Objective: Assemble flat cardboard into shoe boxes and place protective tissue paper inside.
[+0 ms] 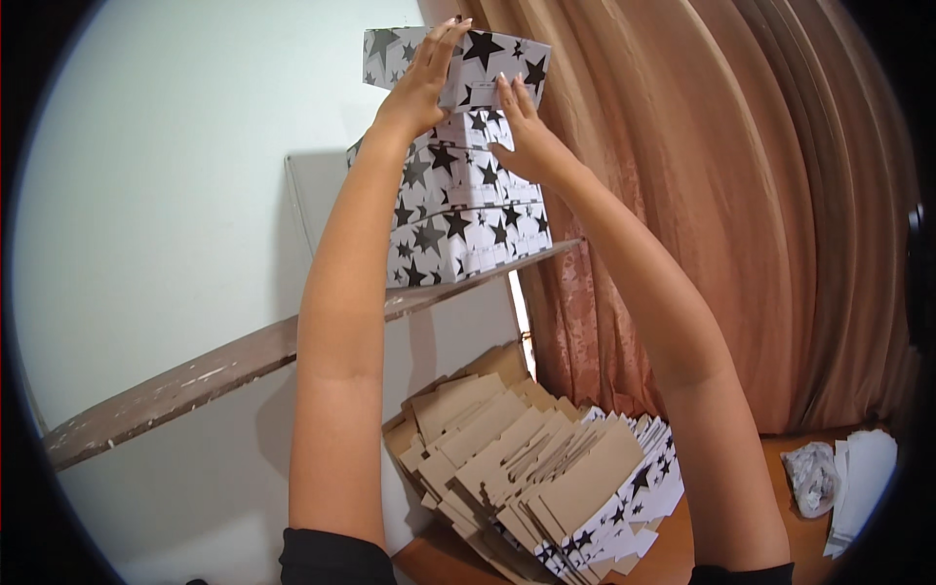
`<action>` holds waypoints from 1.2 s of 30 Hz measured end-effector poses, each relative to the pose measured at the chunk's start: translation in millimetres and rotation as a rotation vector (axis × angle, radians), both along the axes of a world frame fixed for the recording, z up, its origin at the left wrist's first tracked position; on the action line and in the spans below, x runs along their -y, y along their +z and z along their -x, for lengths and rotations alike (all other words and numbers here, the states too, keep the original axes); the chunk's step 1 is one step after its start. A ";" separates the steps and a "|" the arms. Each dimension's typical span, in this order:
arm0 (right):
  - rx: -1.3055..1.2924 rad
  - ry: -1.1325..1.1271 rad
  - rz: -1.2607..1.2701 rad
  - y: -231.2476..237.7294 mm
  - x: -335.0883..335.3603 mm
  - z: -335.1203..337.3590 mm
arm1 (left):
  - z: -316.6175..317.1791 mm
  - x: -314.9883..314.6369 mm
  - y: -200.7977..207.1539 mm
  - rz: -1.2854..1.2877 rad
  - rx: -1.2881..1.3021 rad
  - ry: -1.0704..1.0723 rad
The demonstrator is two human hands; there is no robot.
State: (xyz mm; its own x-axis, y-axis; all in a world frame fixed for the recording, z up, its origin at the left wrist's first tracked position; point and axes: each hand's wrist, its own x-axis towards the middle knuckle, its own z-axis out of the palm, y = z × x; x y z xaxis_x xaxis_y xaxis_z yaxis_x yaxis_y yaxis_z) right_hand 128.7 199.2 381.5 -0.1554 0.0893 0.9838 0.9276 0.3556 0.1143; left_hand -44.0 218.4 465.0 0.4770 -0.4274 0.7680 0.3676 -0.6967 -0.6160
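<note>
Both my arms reach up to a white cardboard box [512, 60] printed with black and grey stars. It sits on top of a stack of matching star-patterned boxes [468, 229], slightly askew to them. My left hand [426, 83] lies against the top box with its fingers stretched up to its upper edge. My right hand [526, 132] rests its fingertips on the box's lower right face, fingers extended and thumb apart. Neither hand wraps round the box; the palms press or lean on its sides.
The stack stands on a worn wooden shelf [195, 385] along a pale wall [185, 175]. Brown curtains [702, 195] hang at the right. Below, many flat folded cardboard blanks [546, 458] lie on an orange-brown table [721, 517]. A crumpled plastic bag [811, 478] and white sheets [863, 487] lie at the right.
</note>
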 end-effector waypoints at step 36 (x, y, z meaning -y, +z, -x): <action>-0.217 -0.059 0.292 96.5 -111.2 47.1 | -4.6 -101.2 -10.8 0.913 0.198 0.634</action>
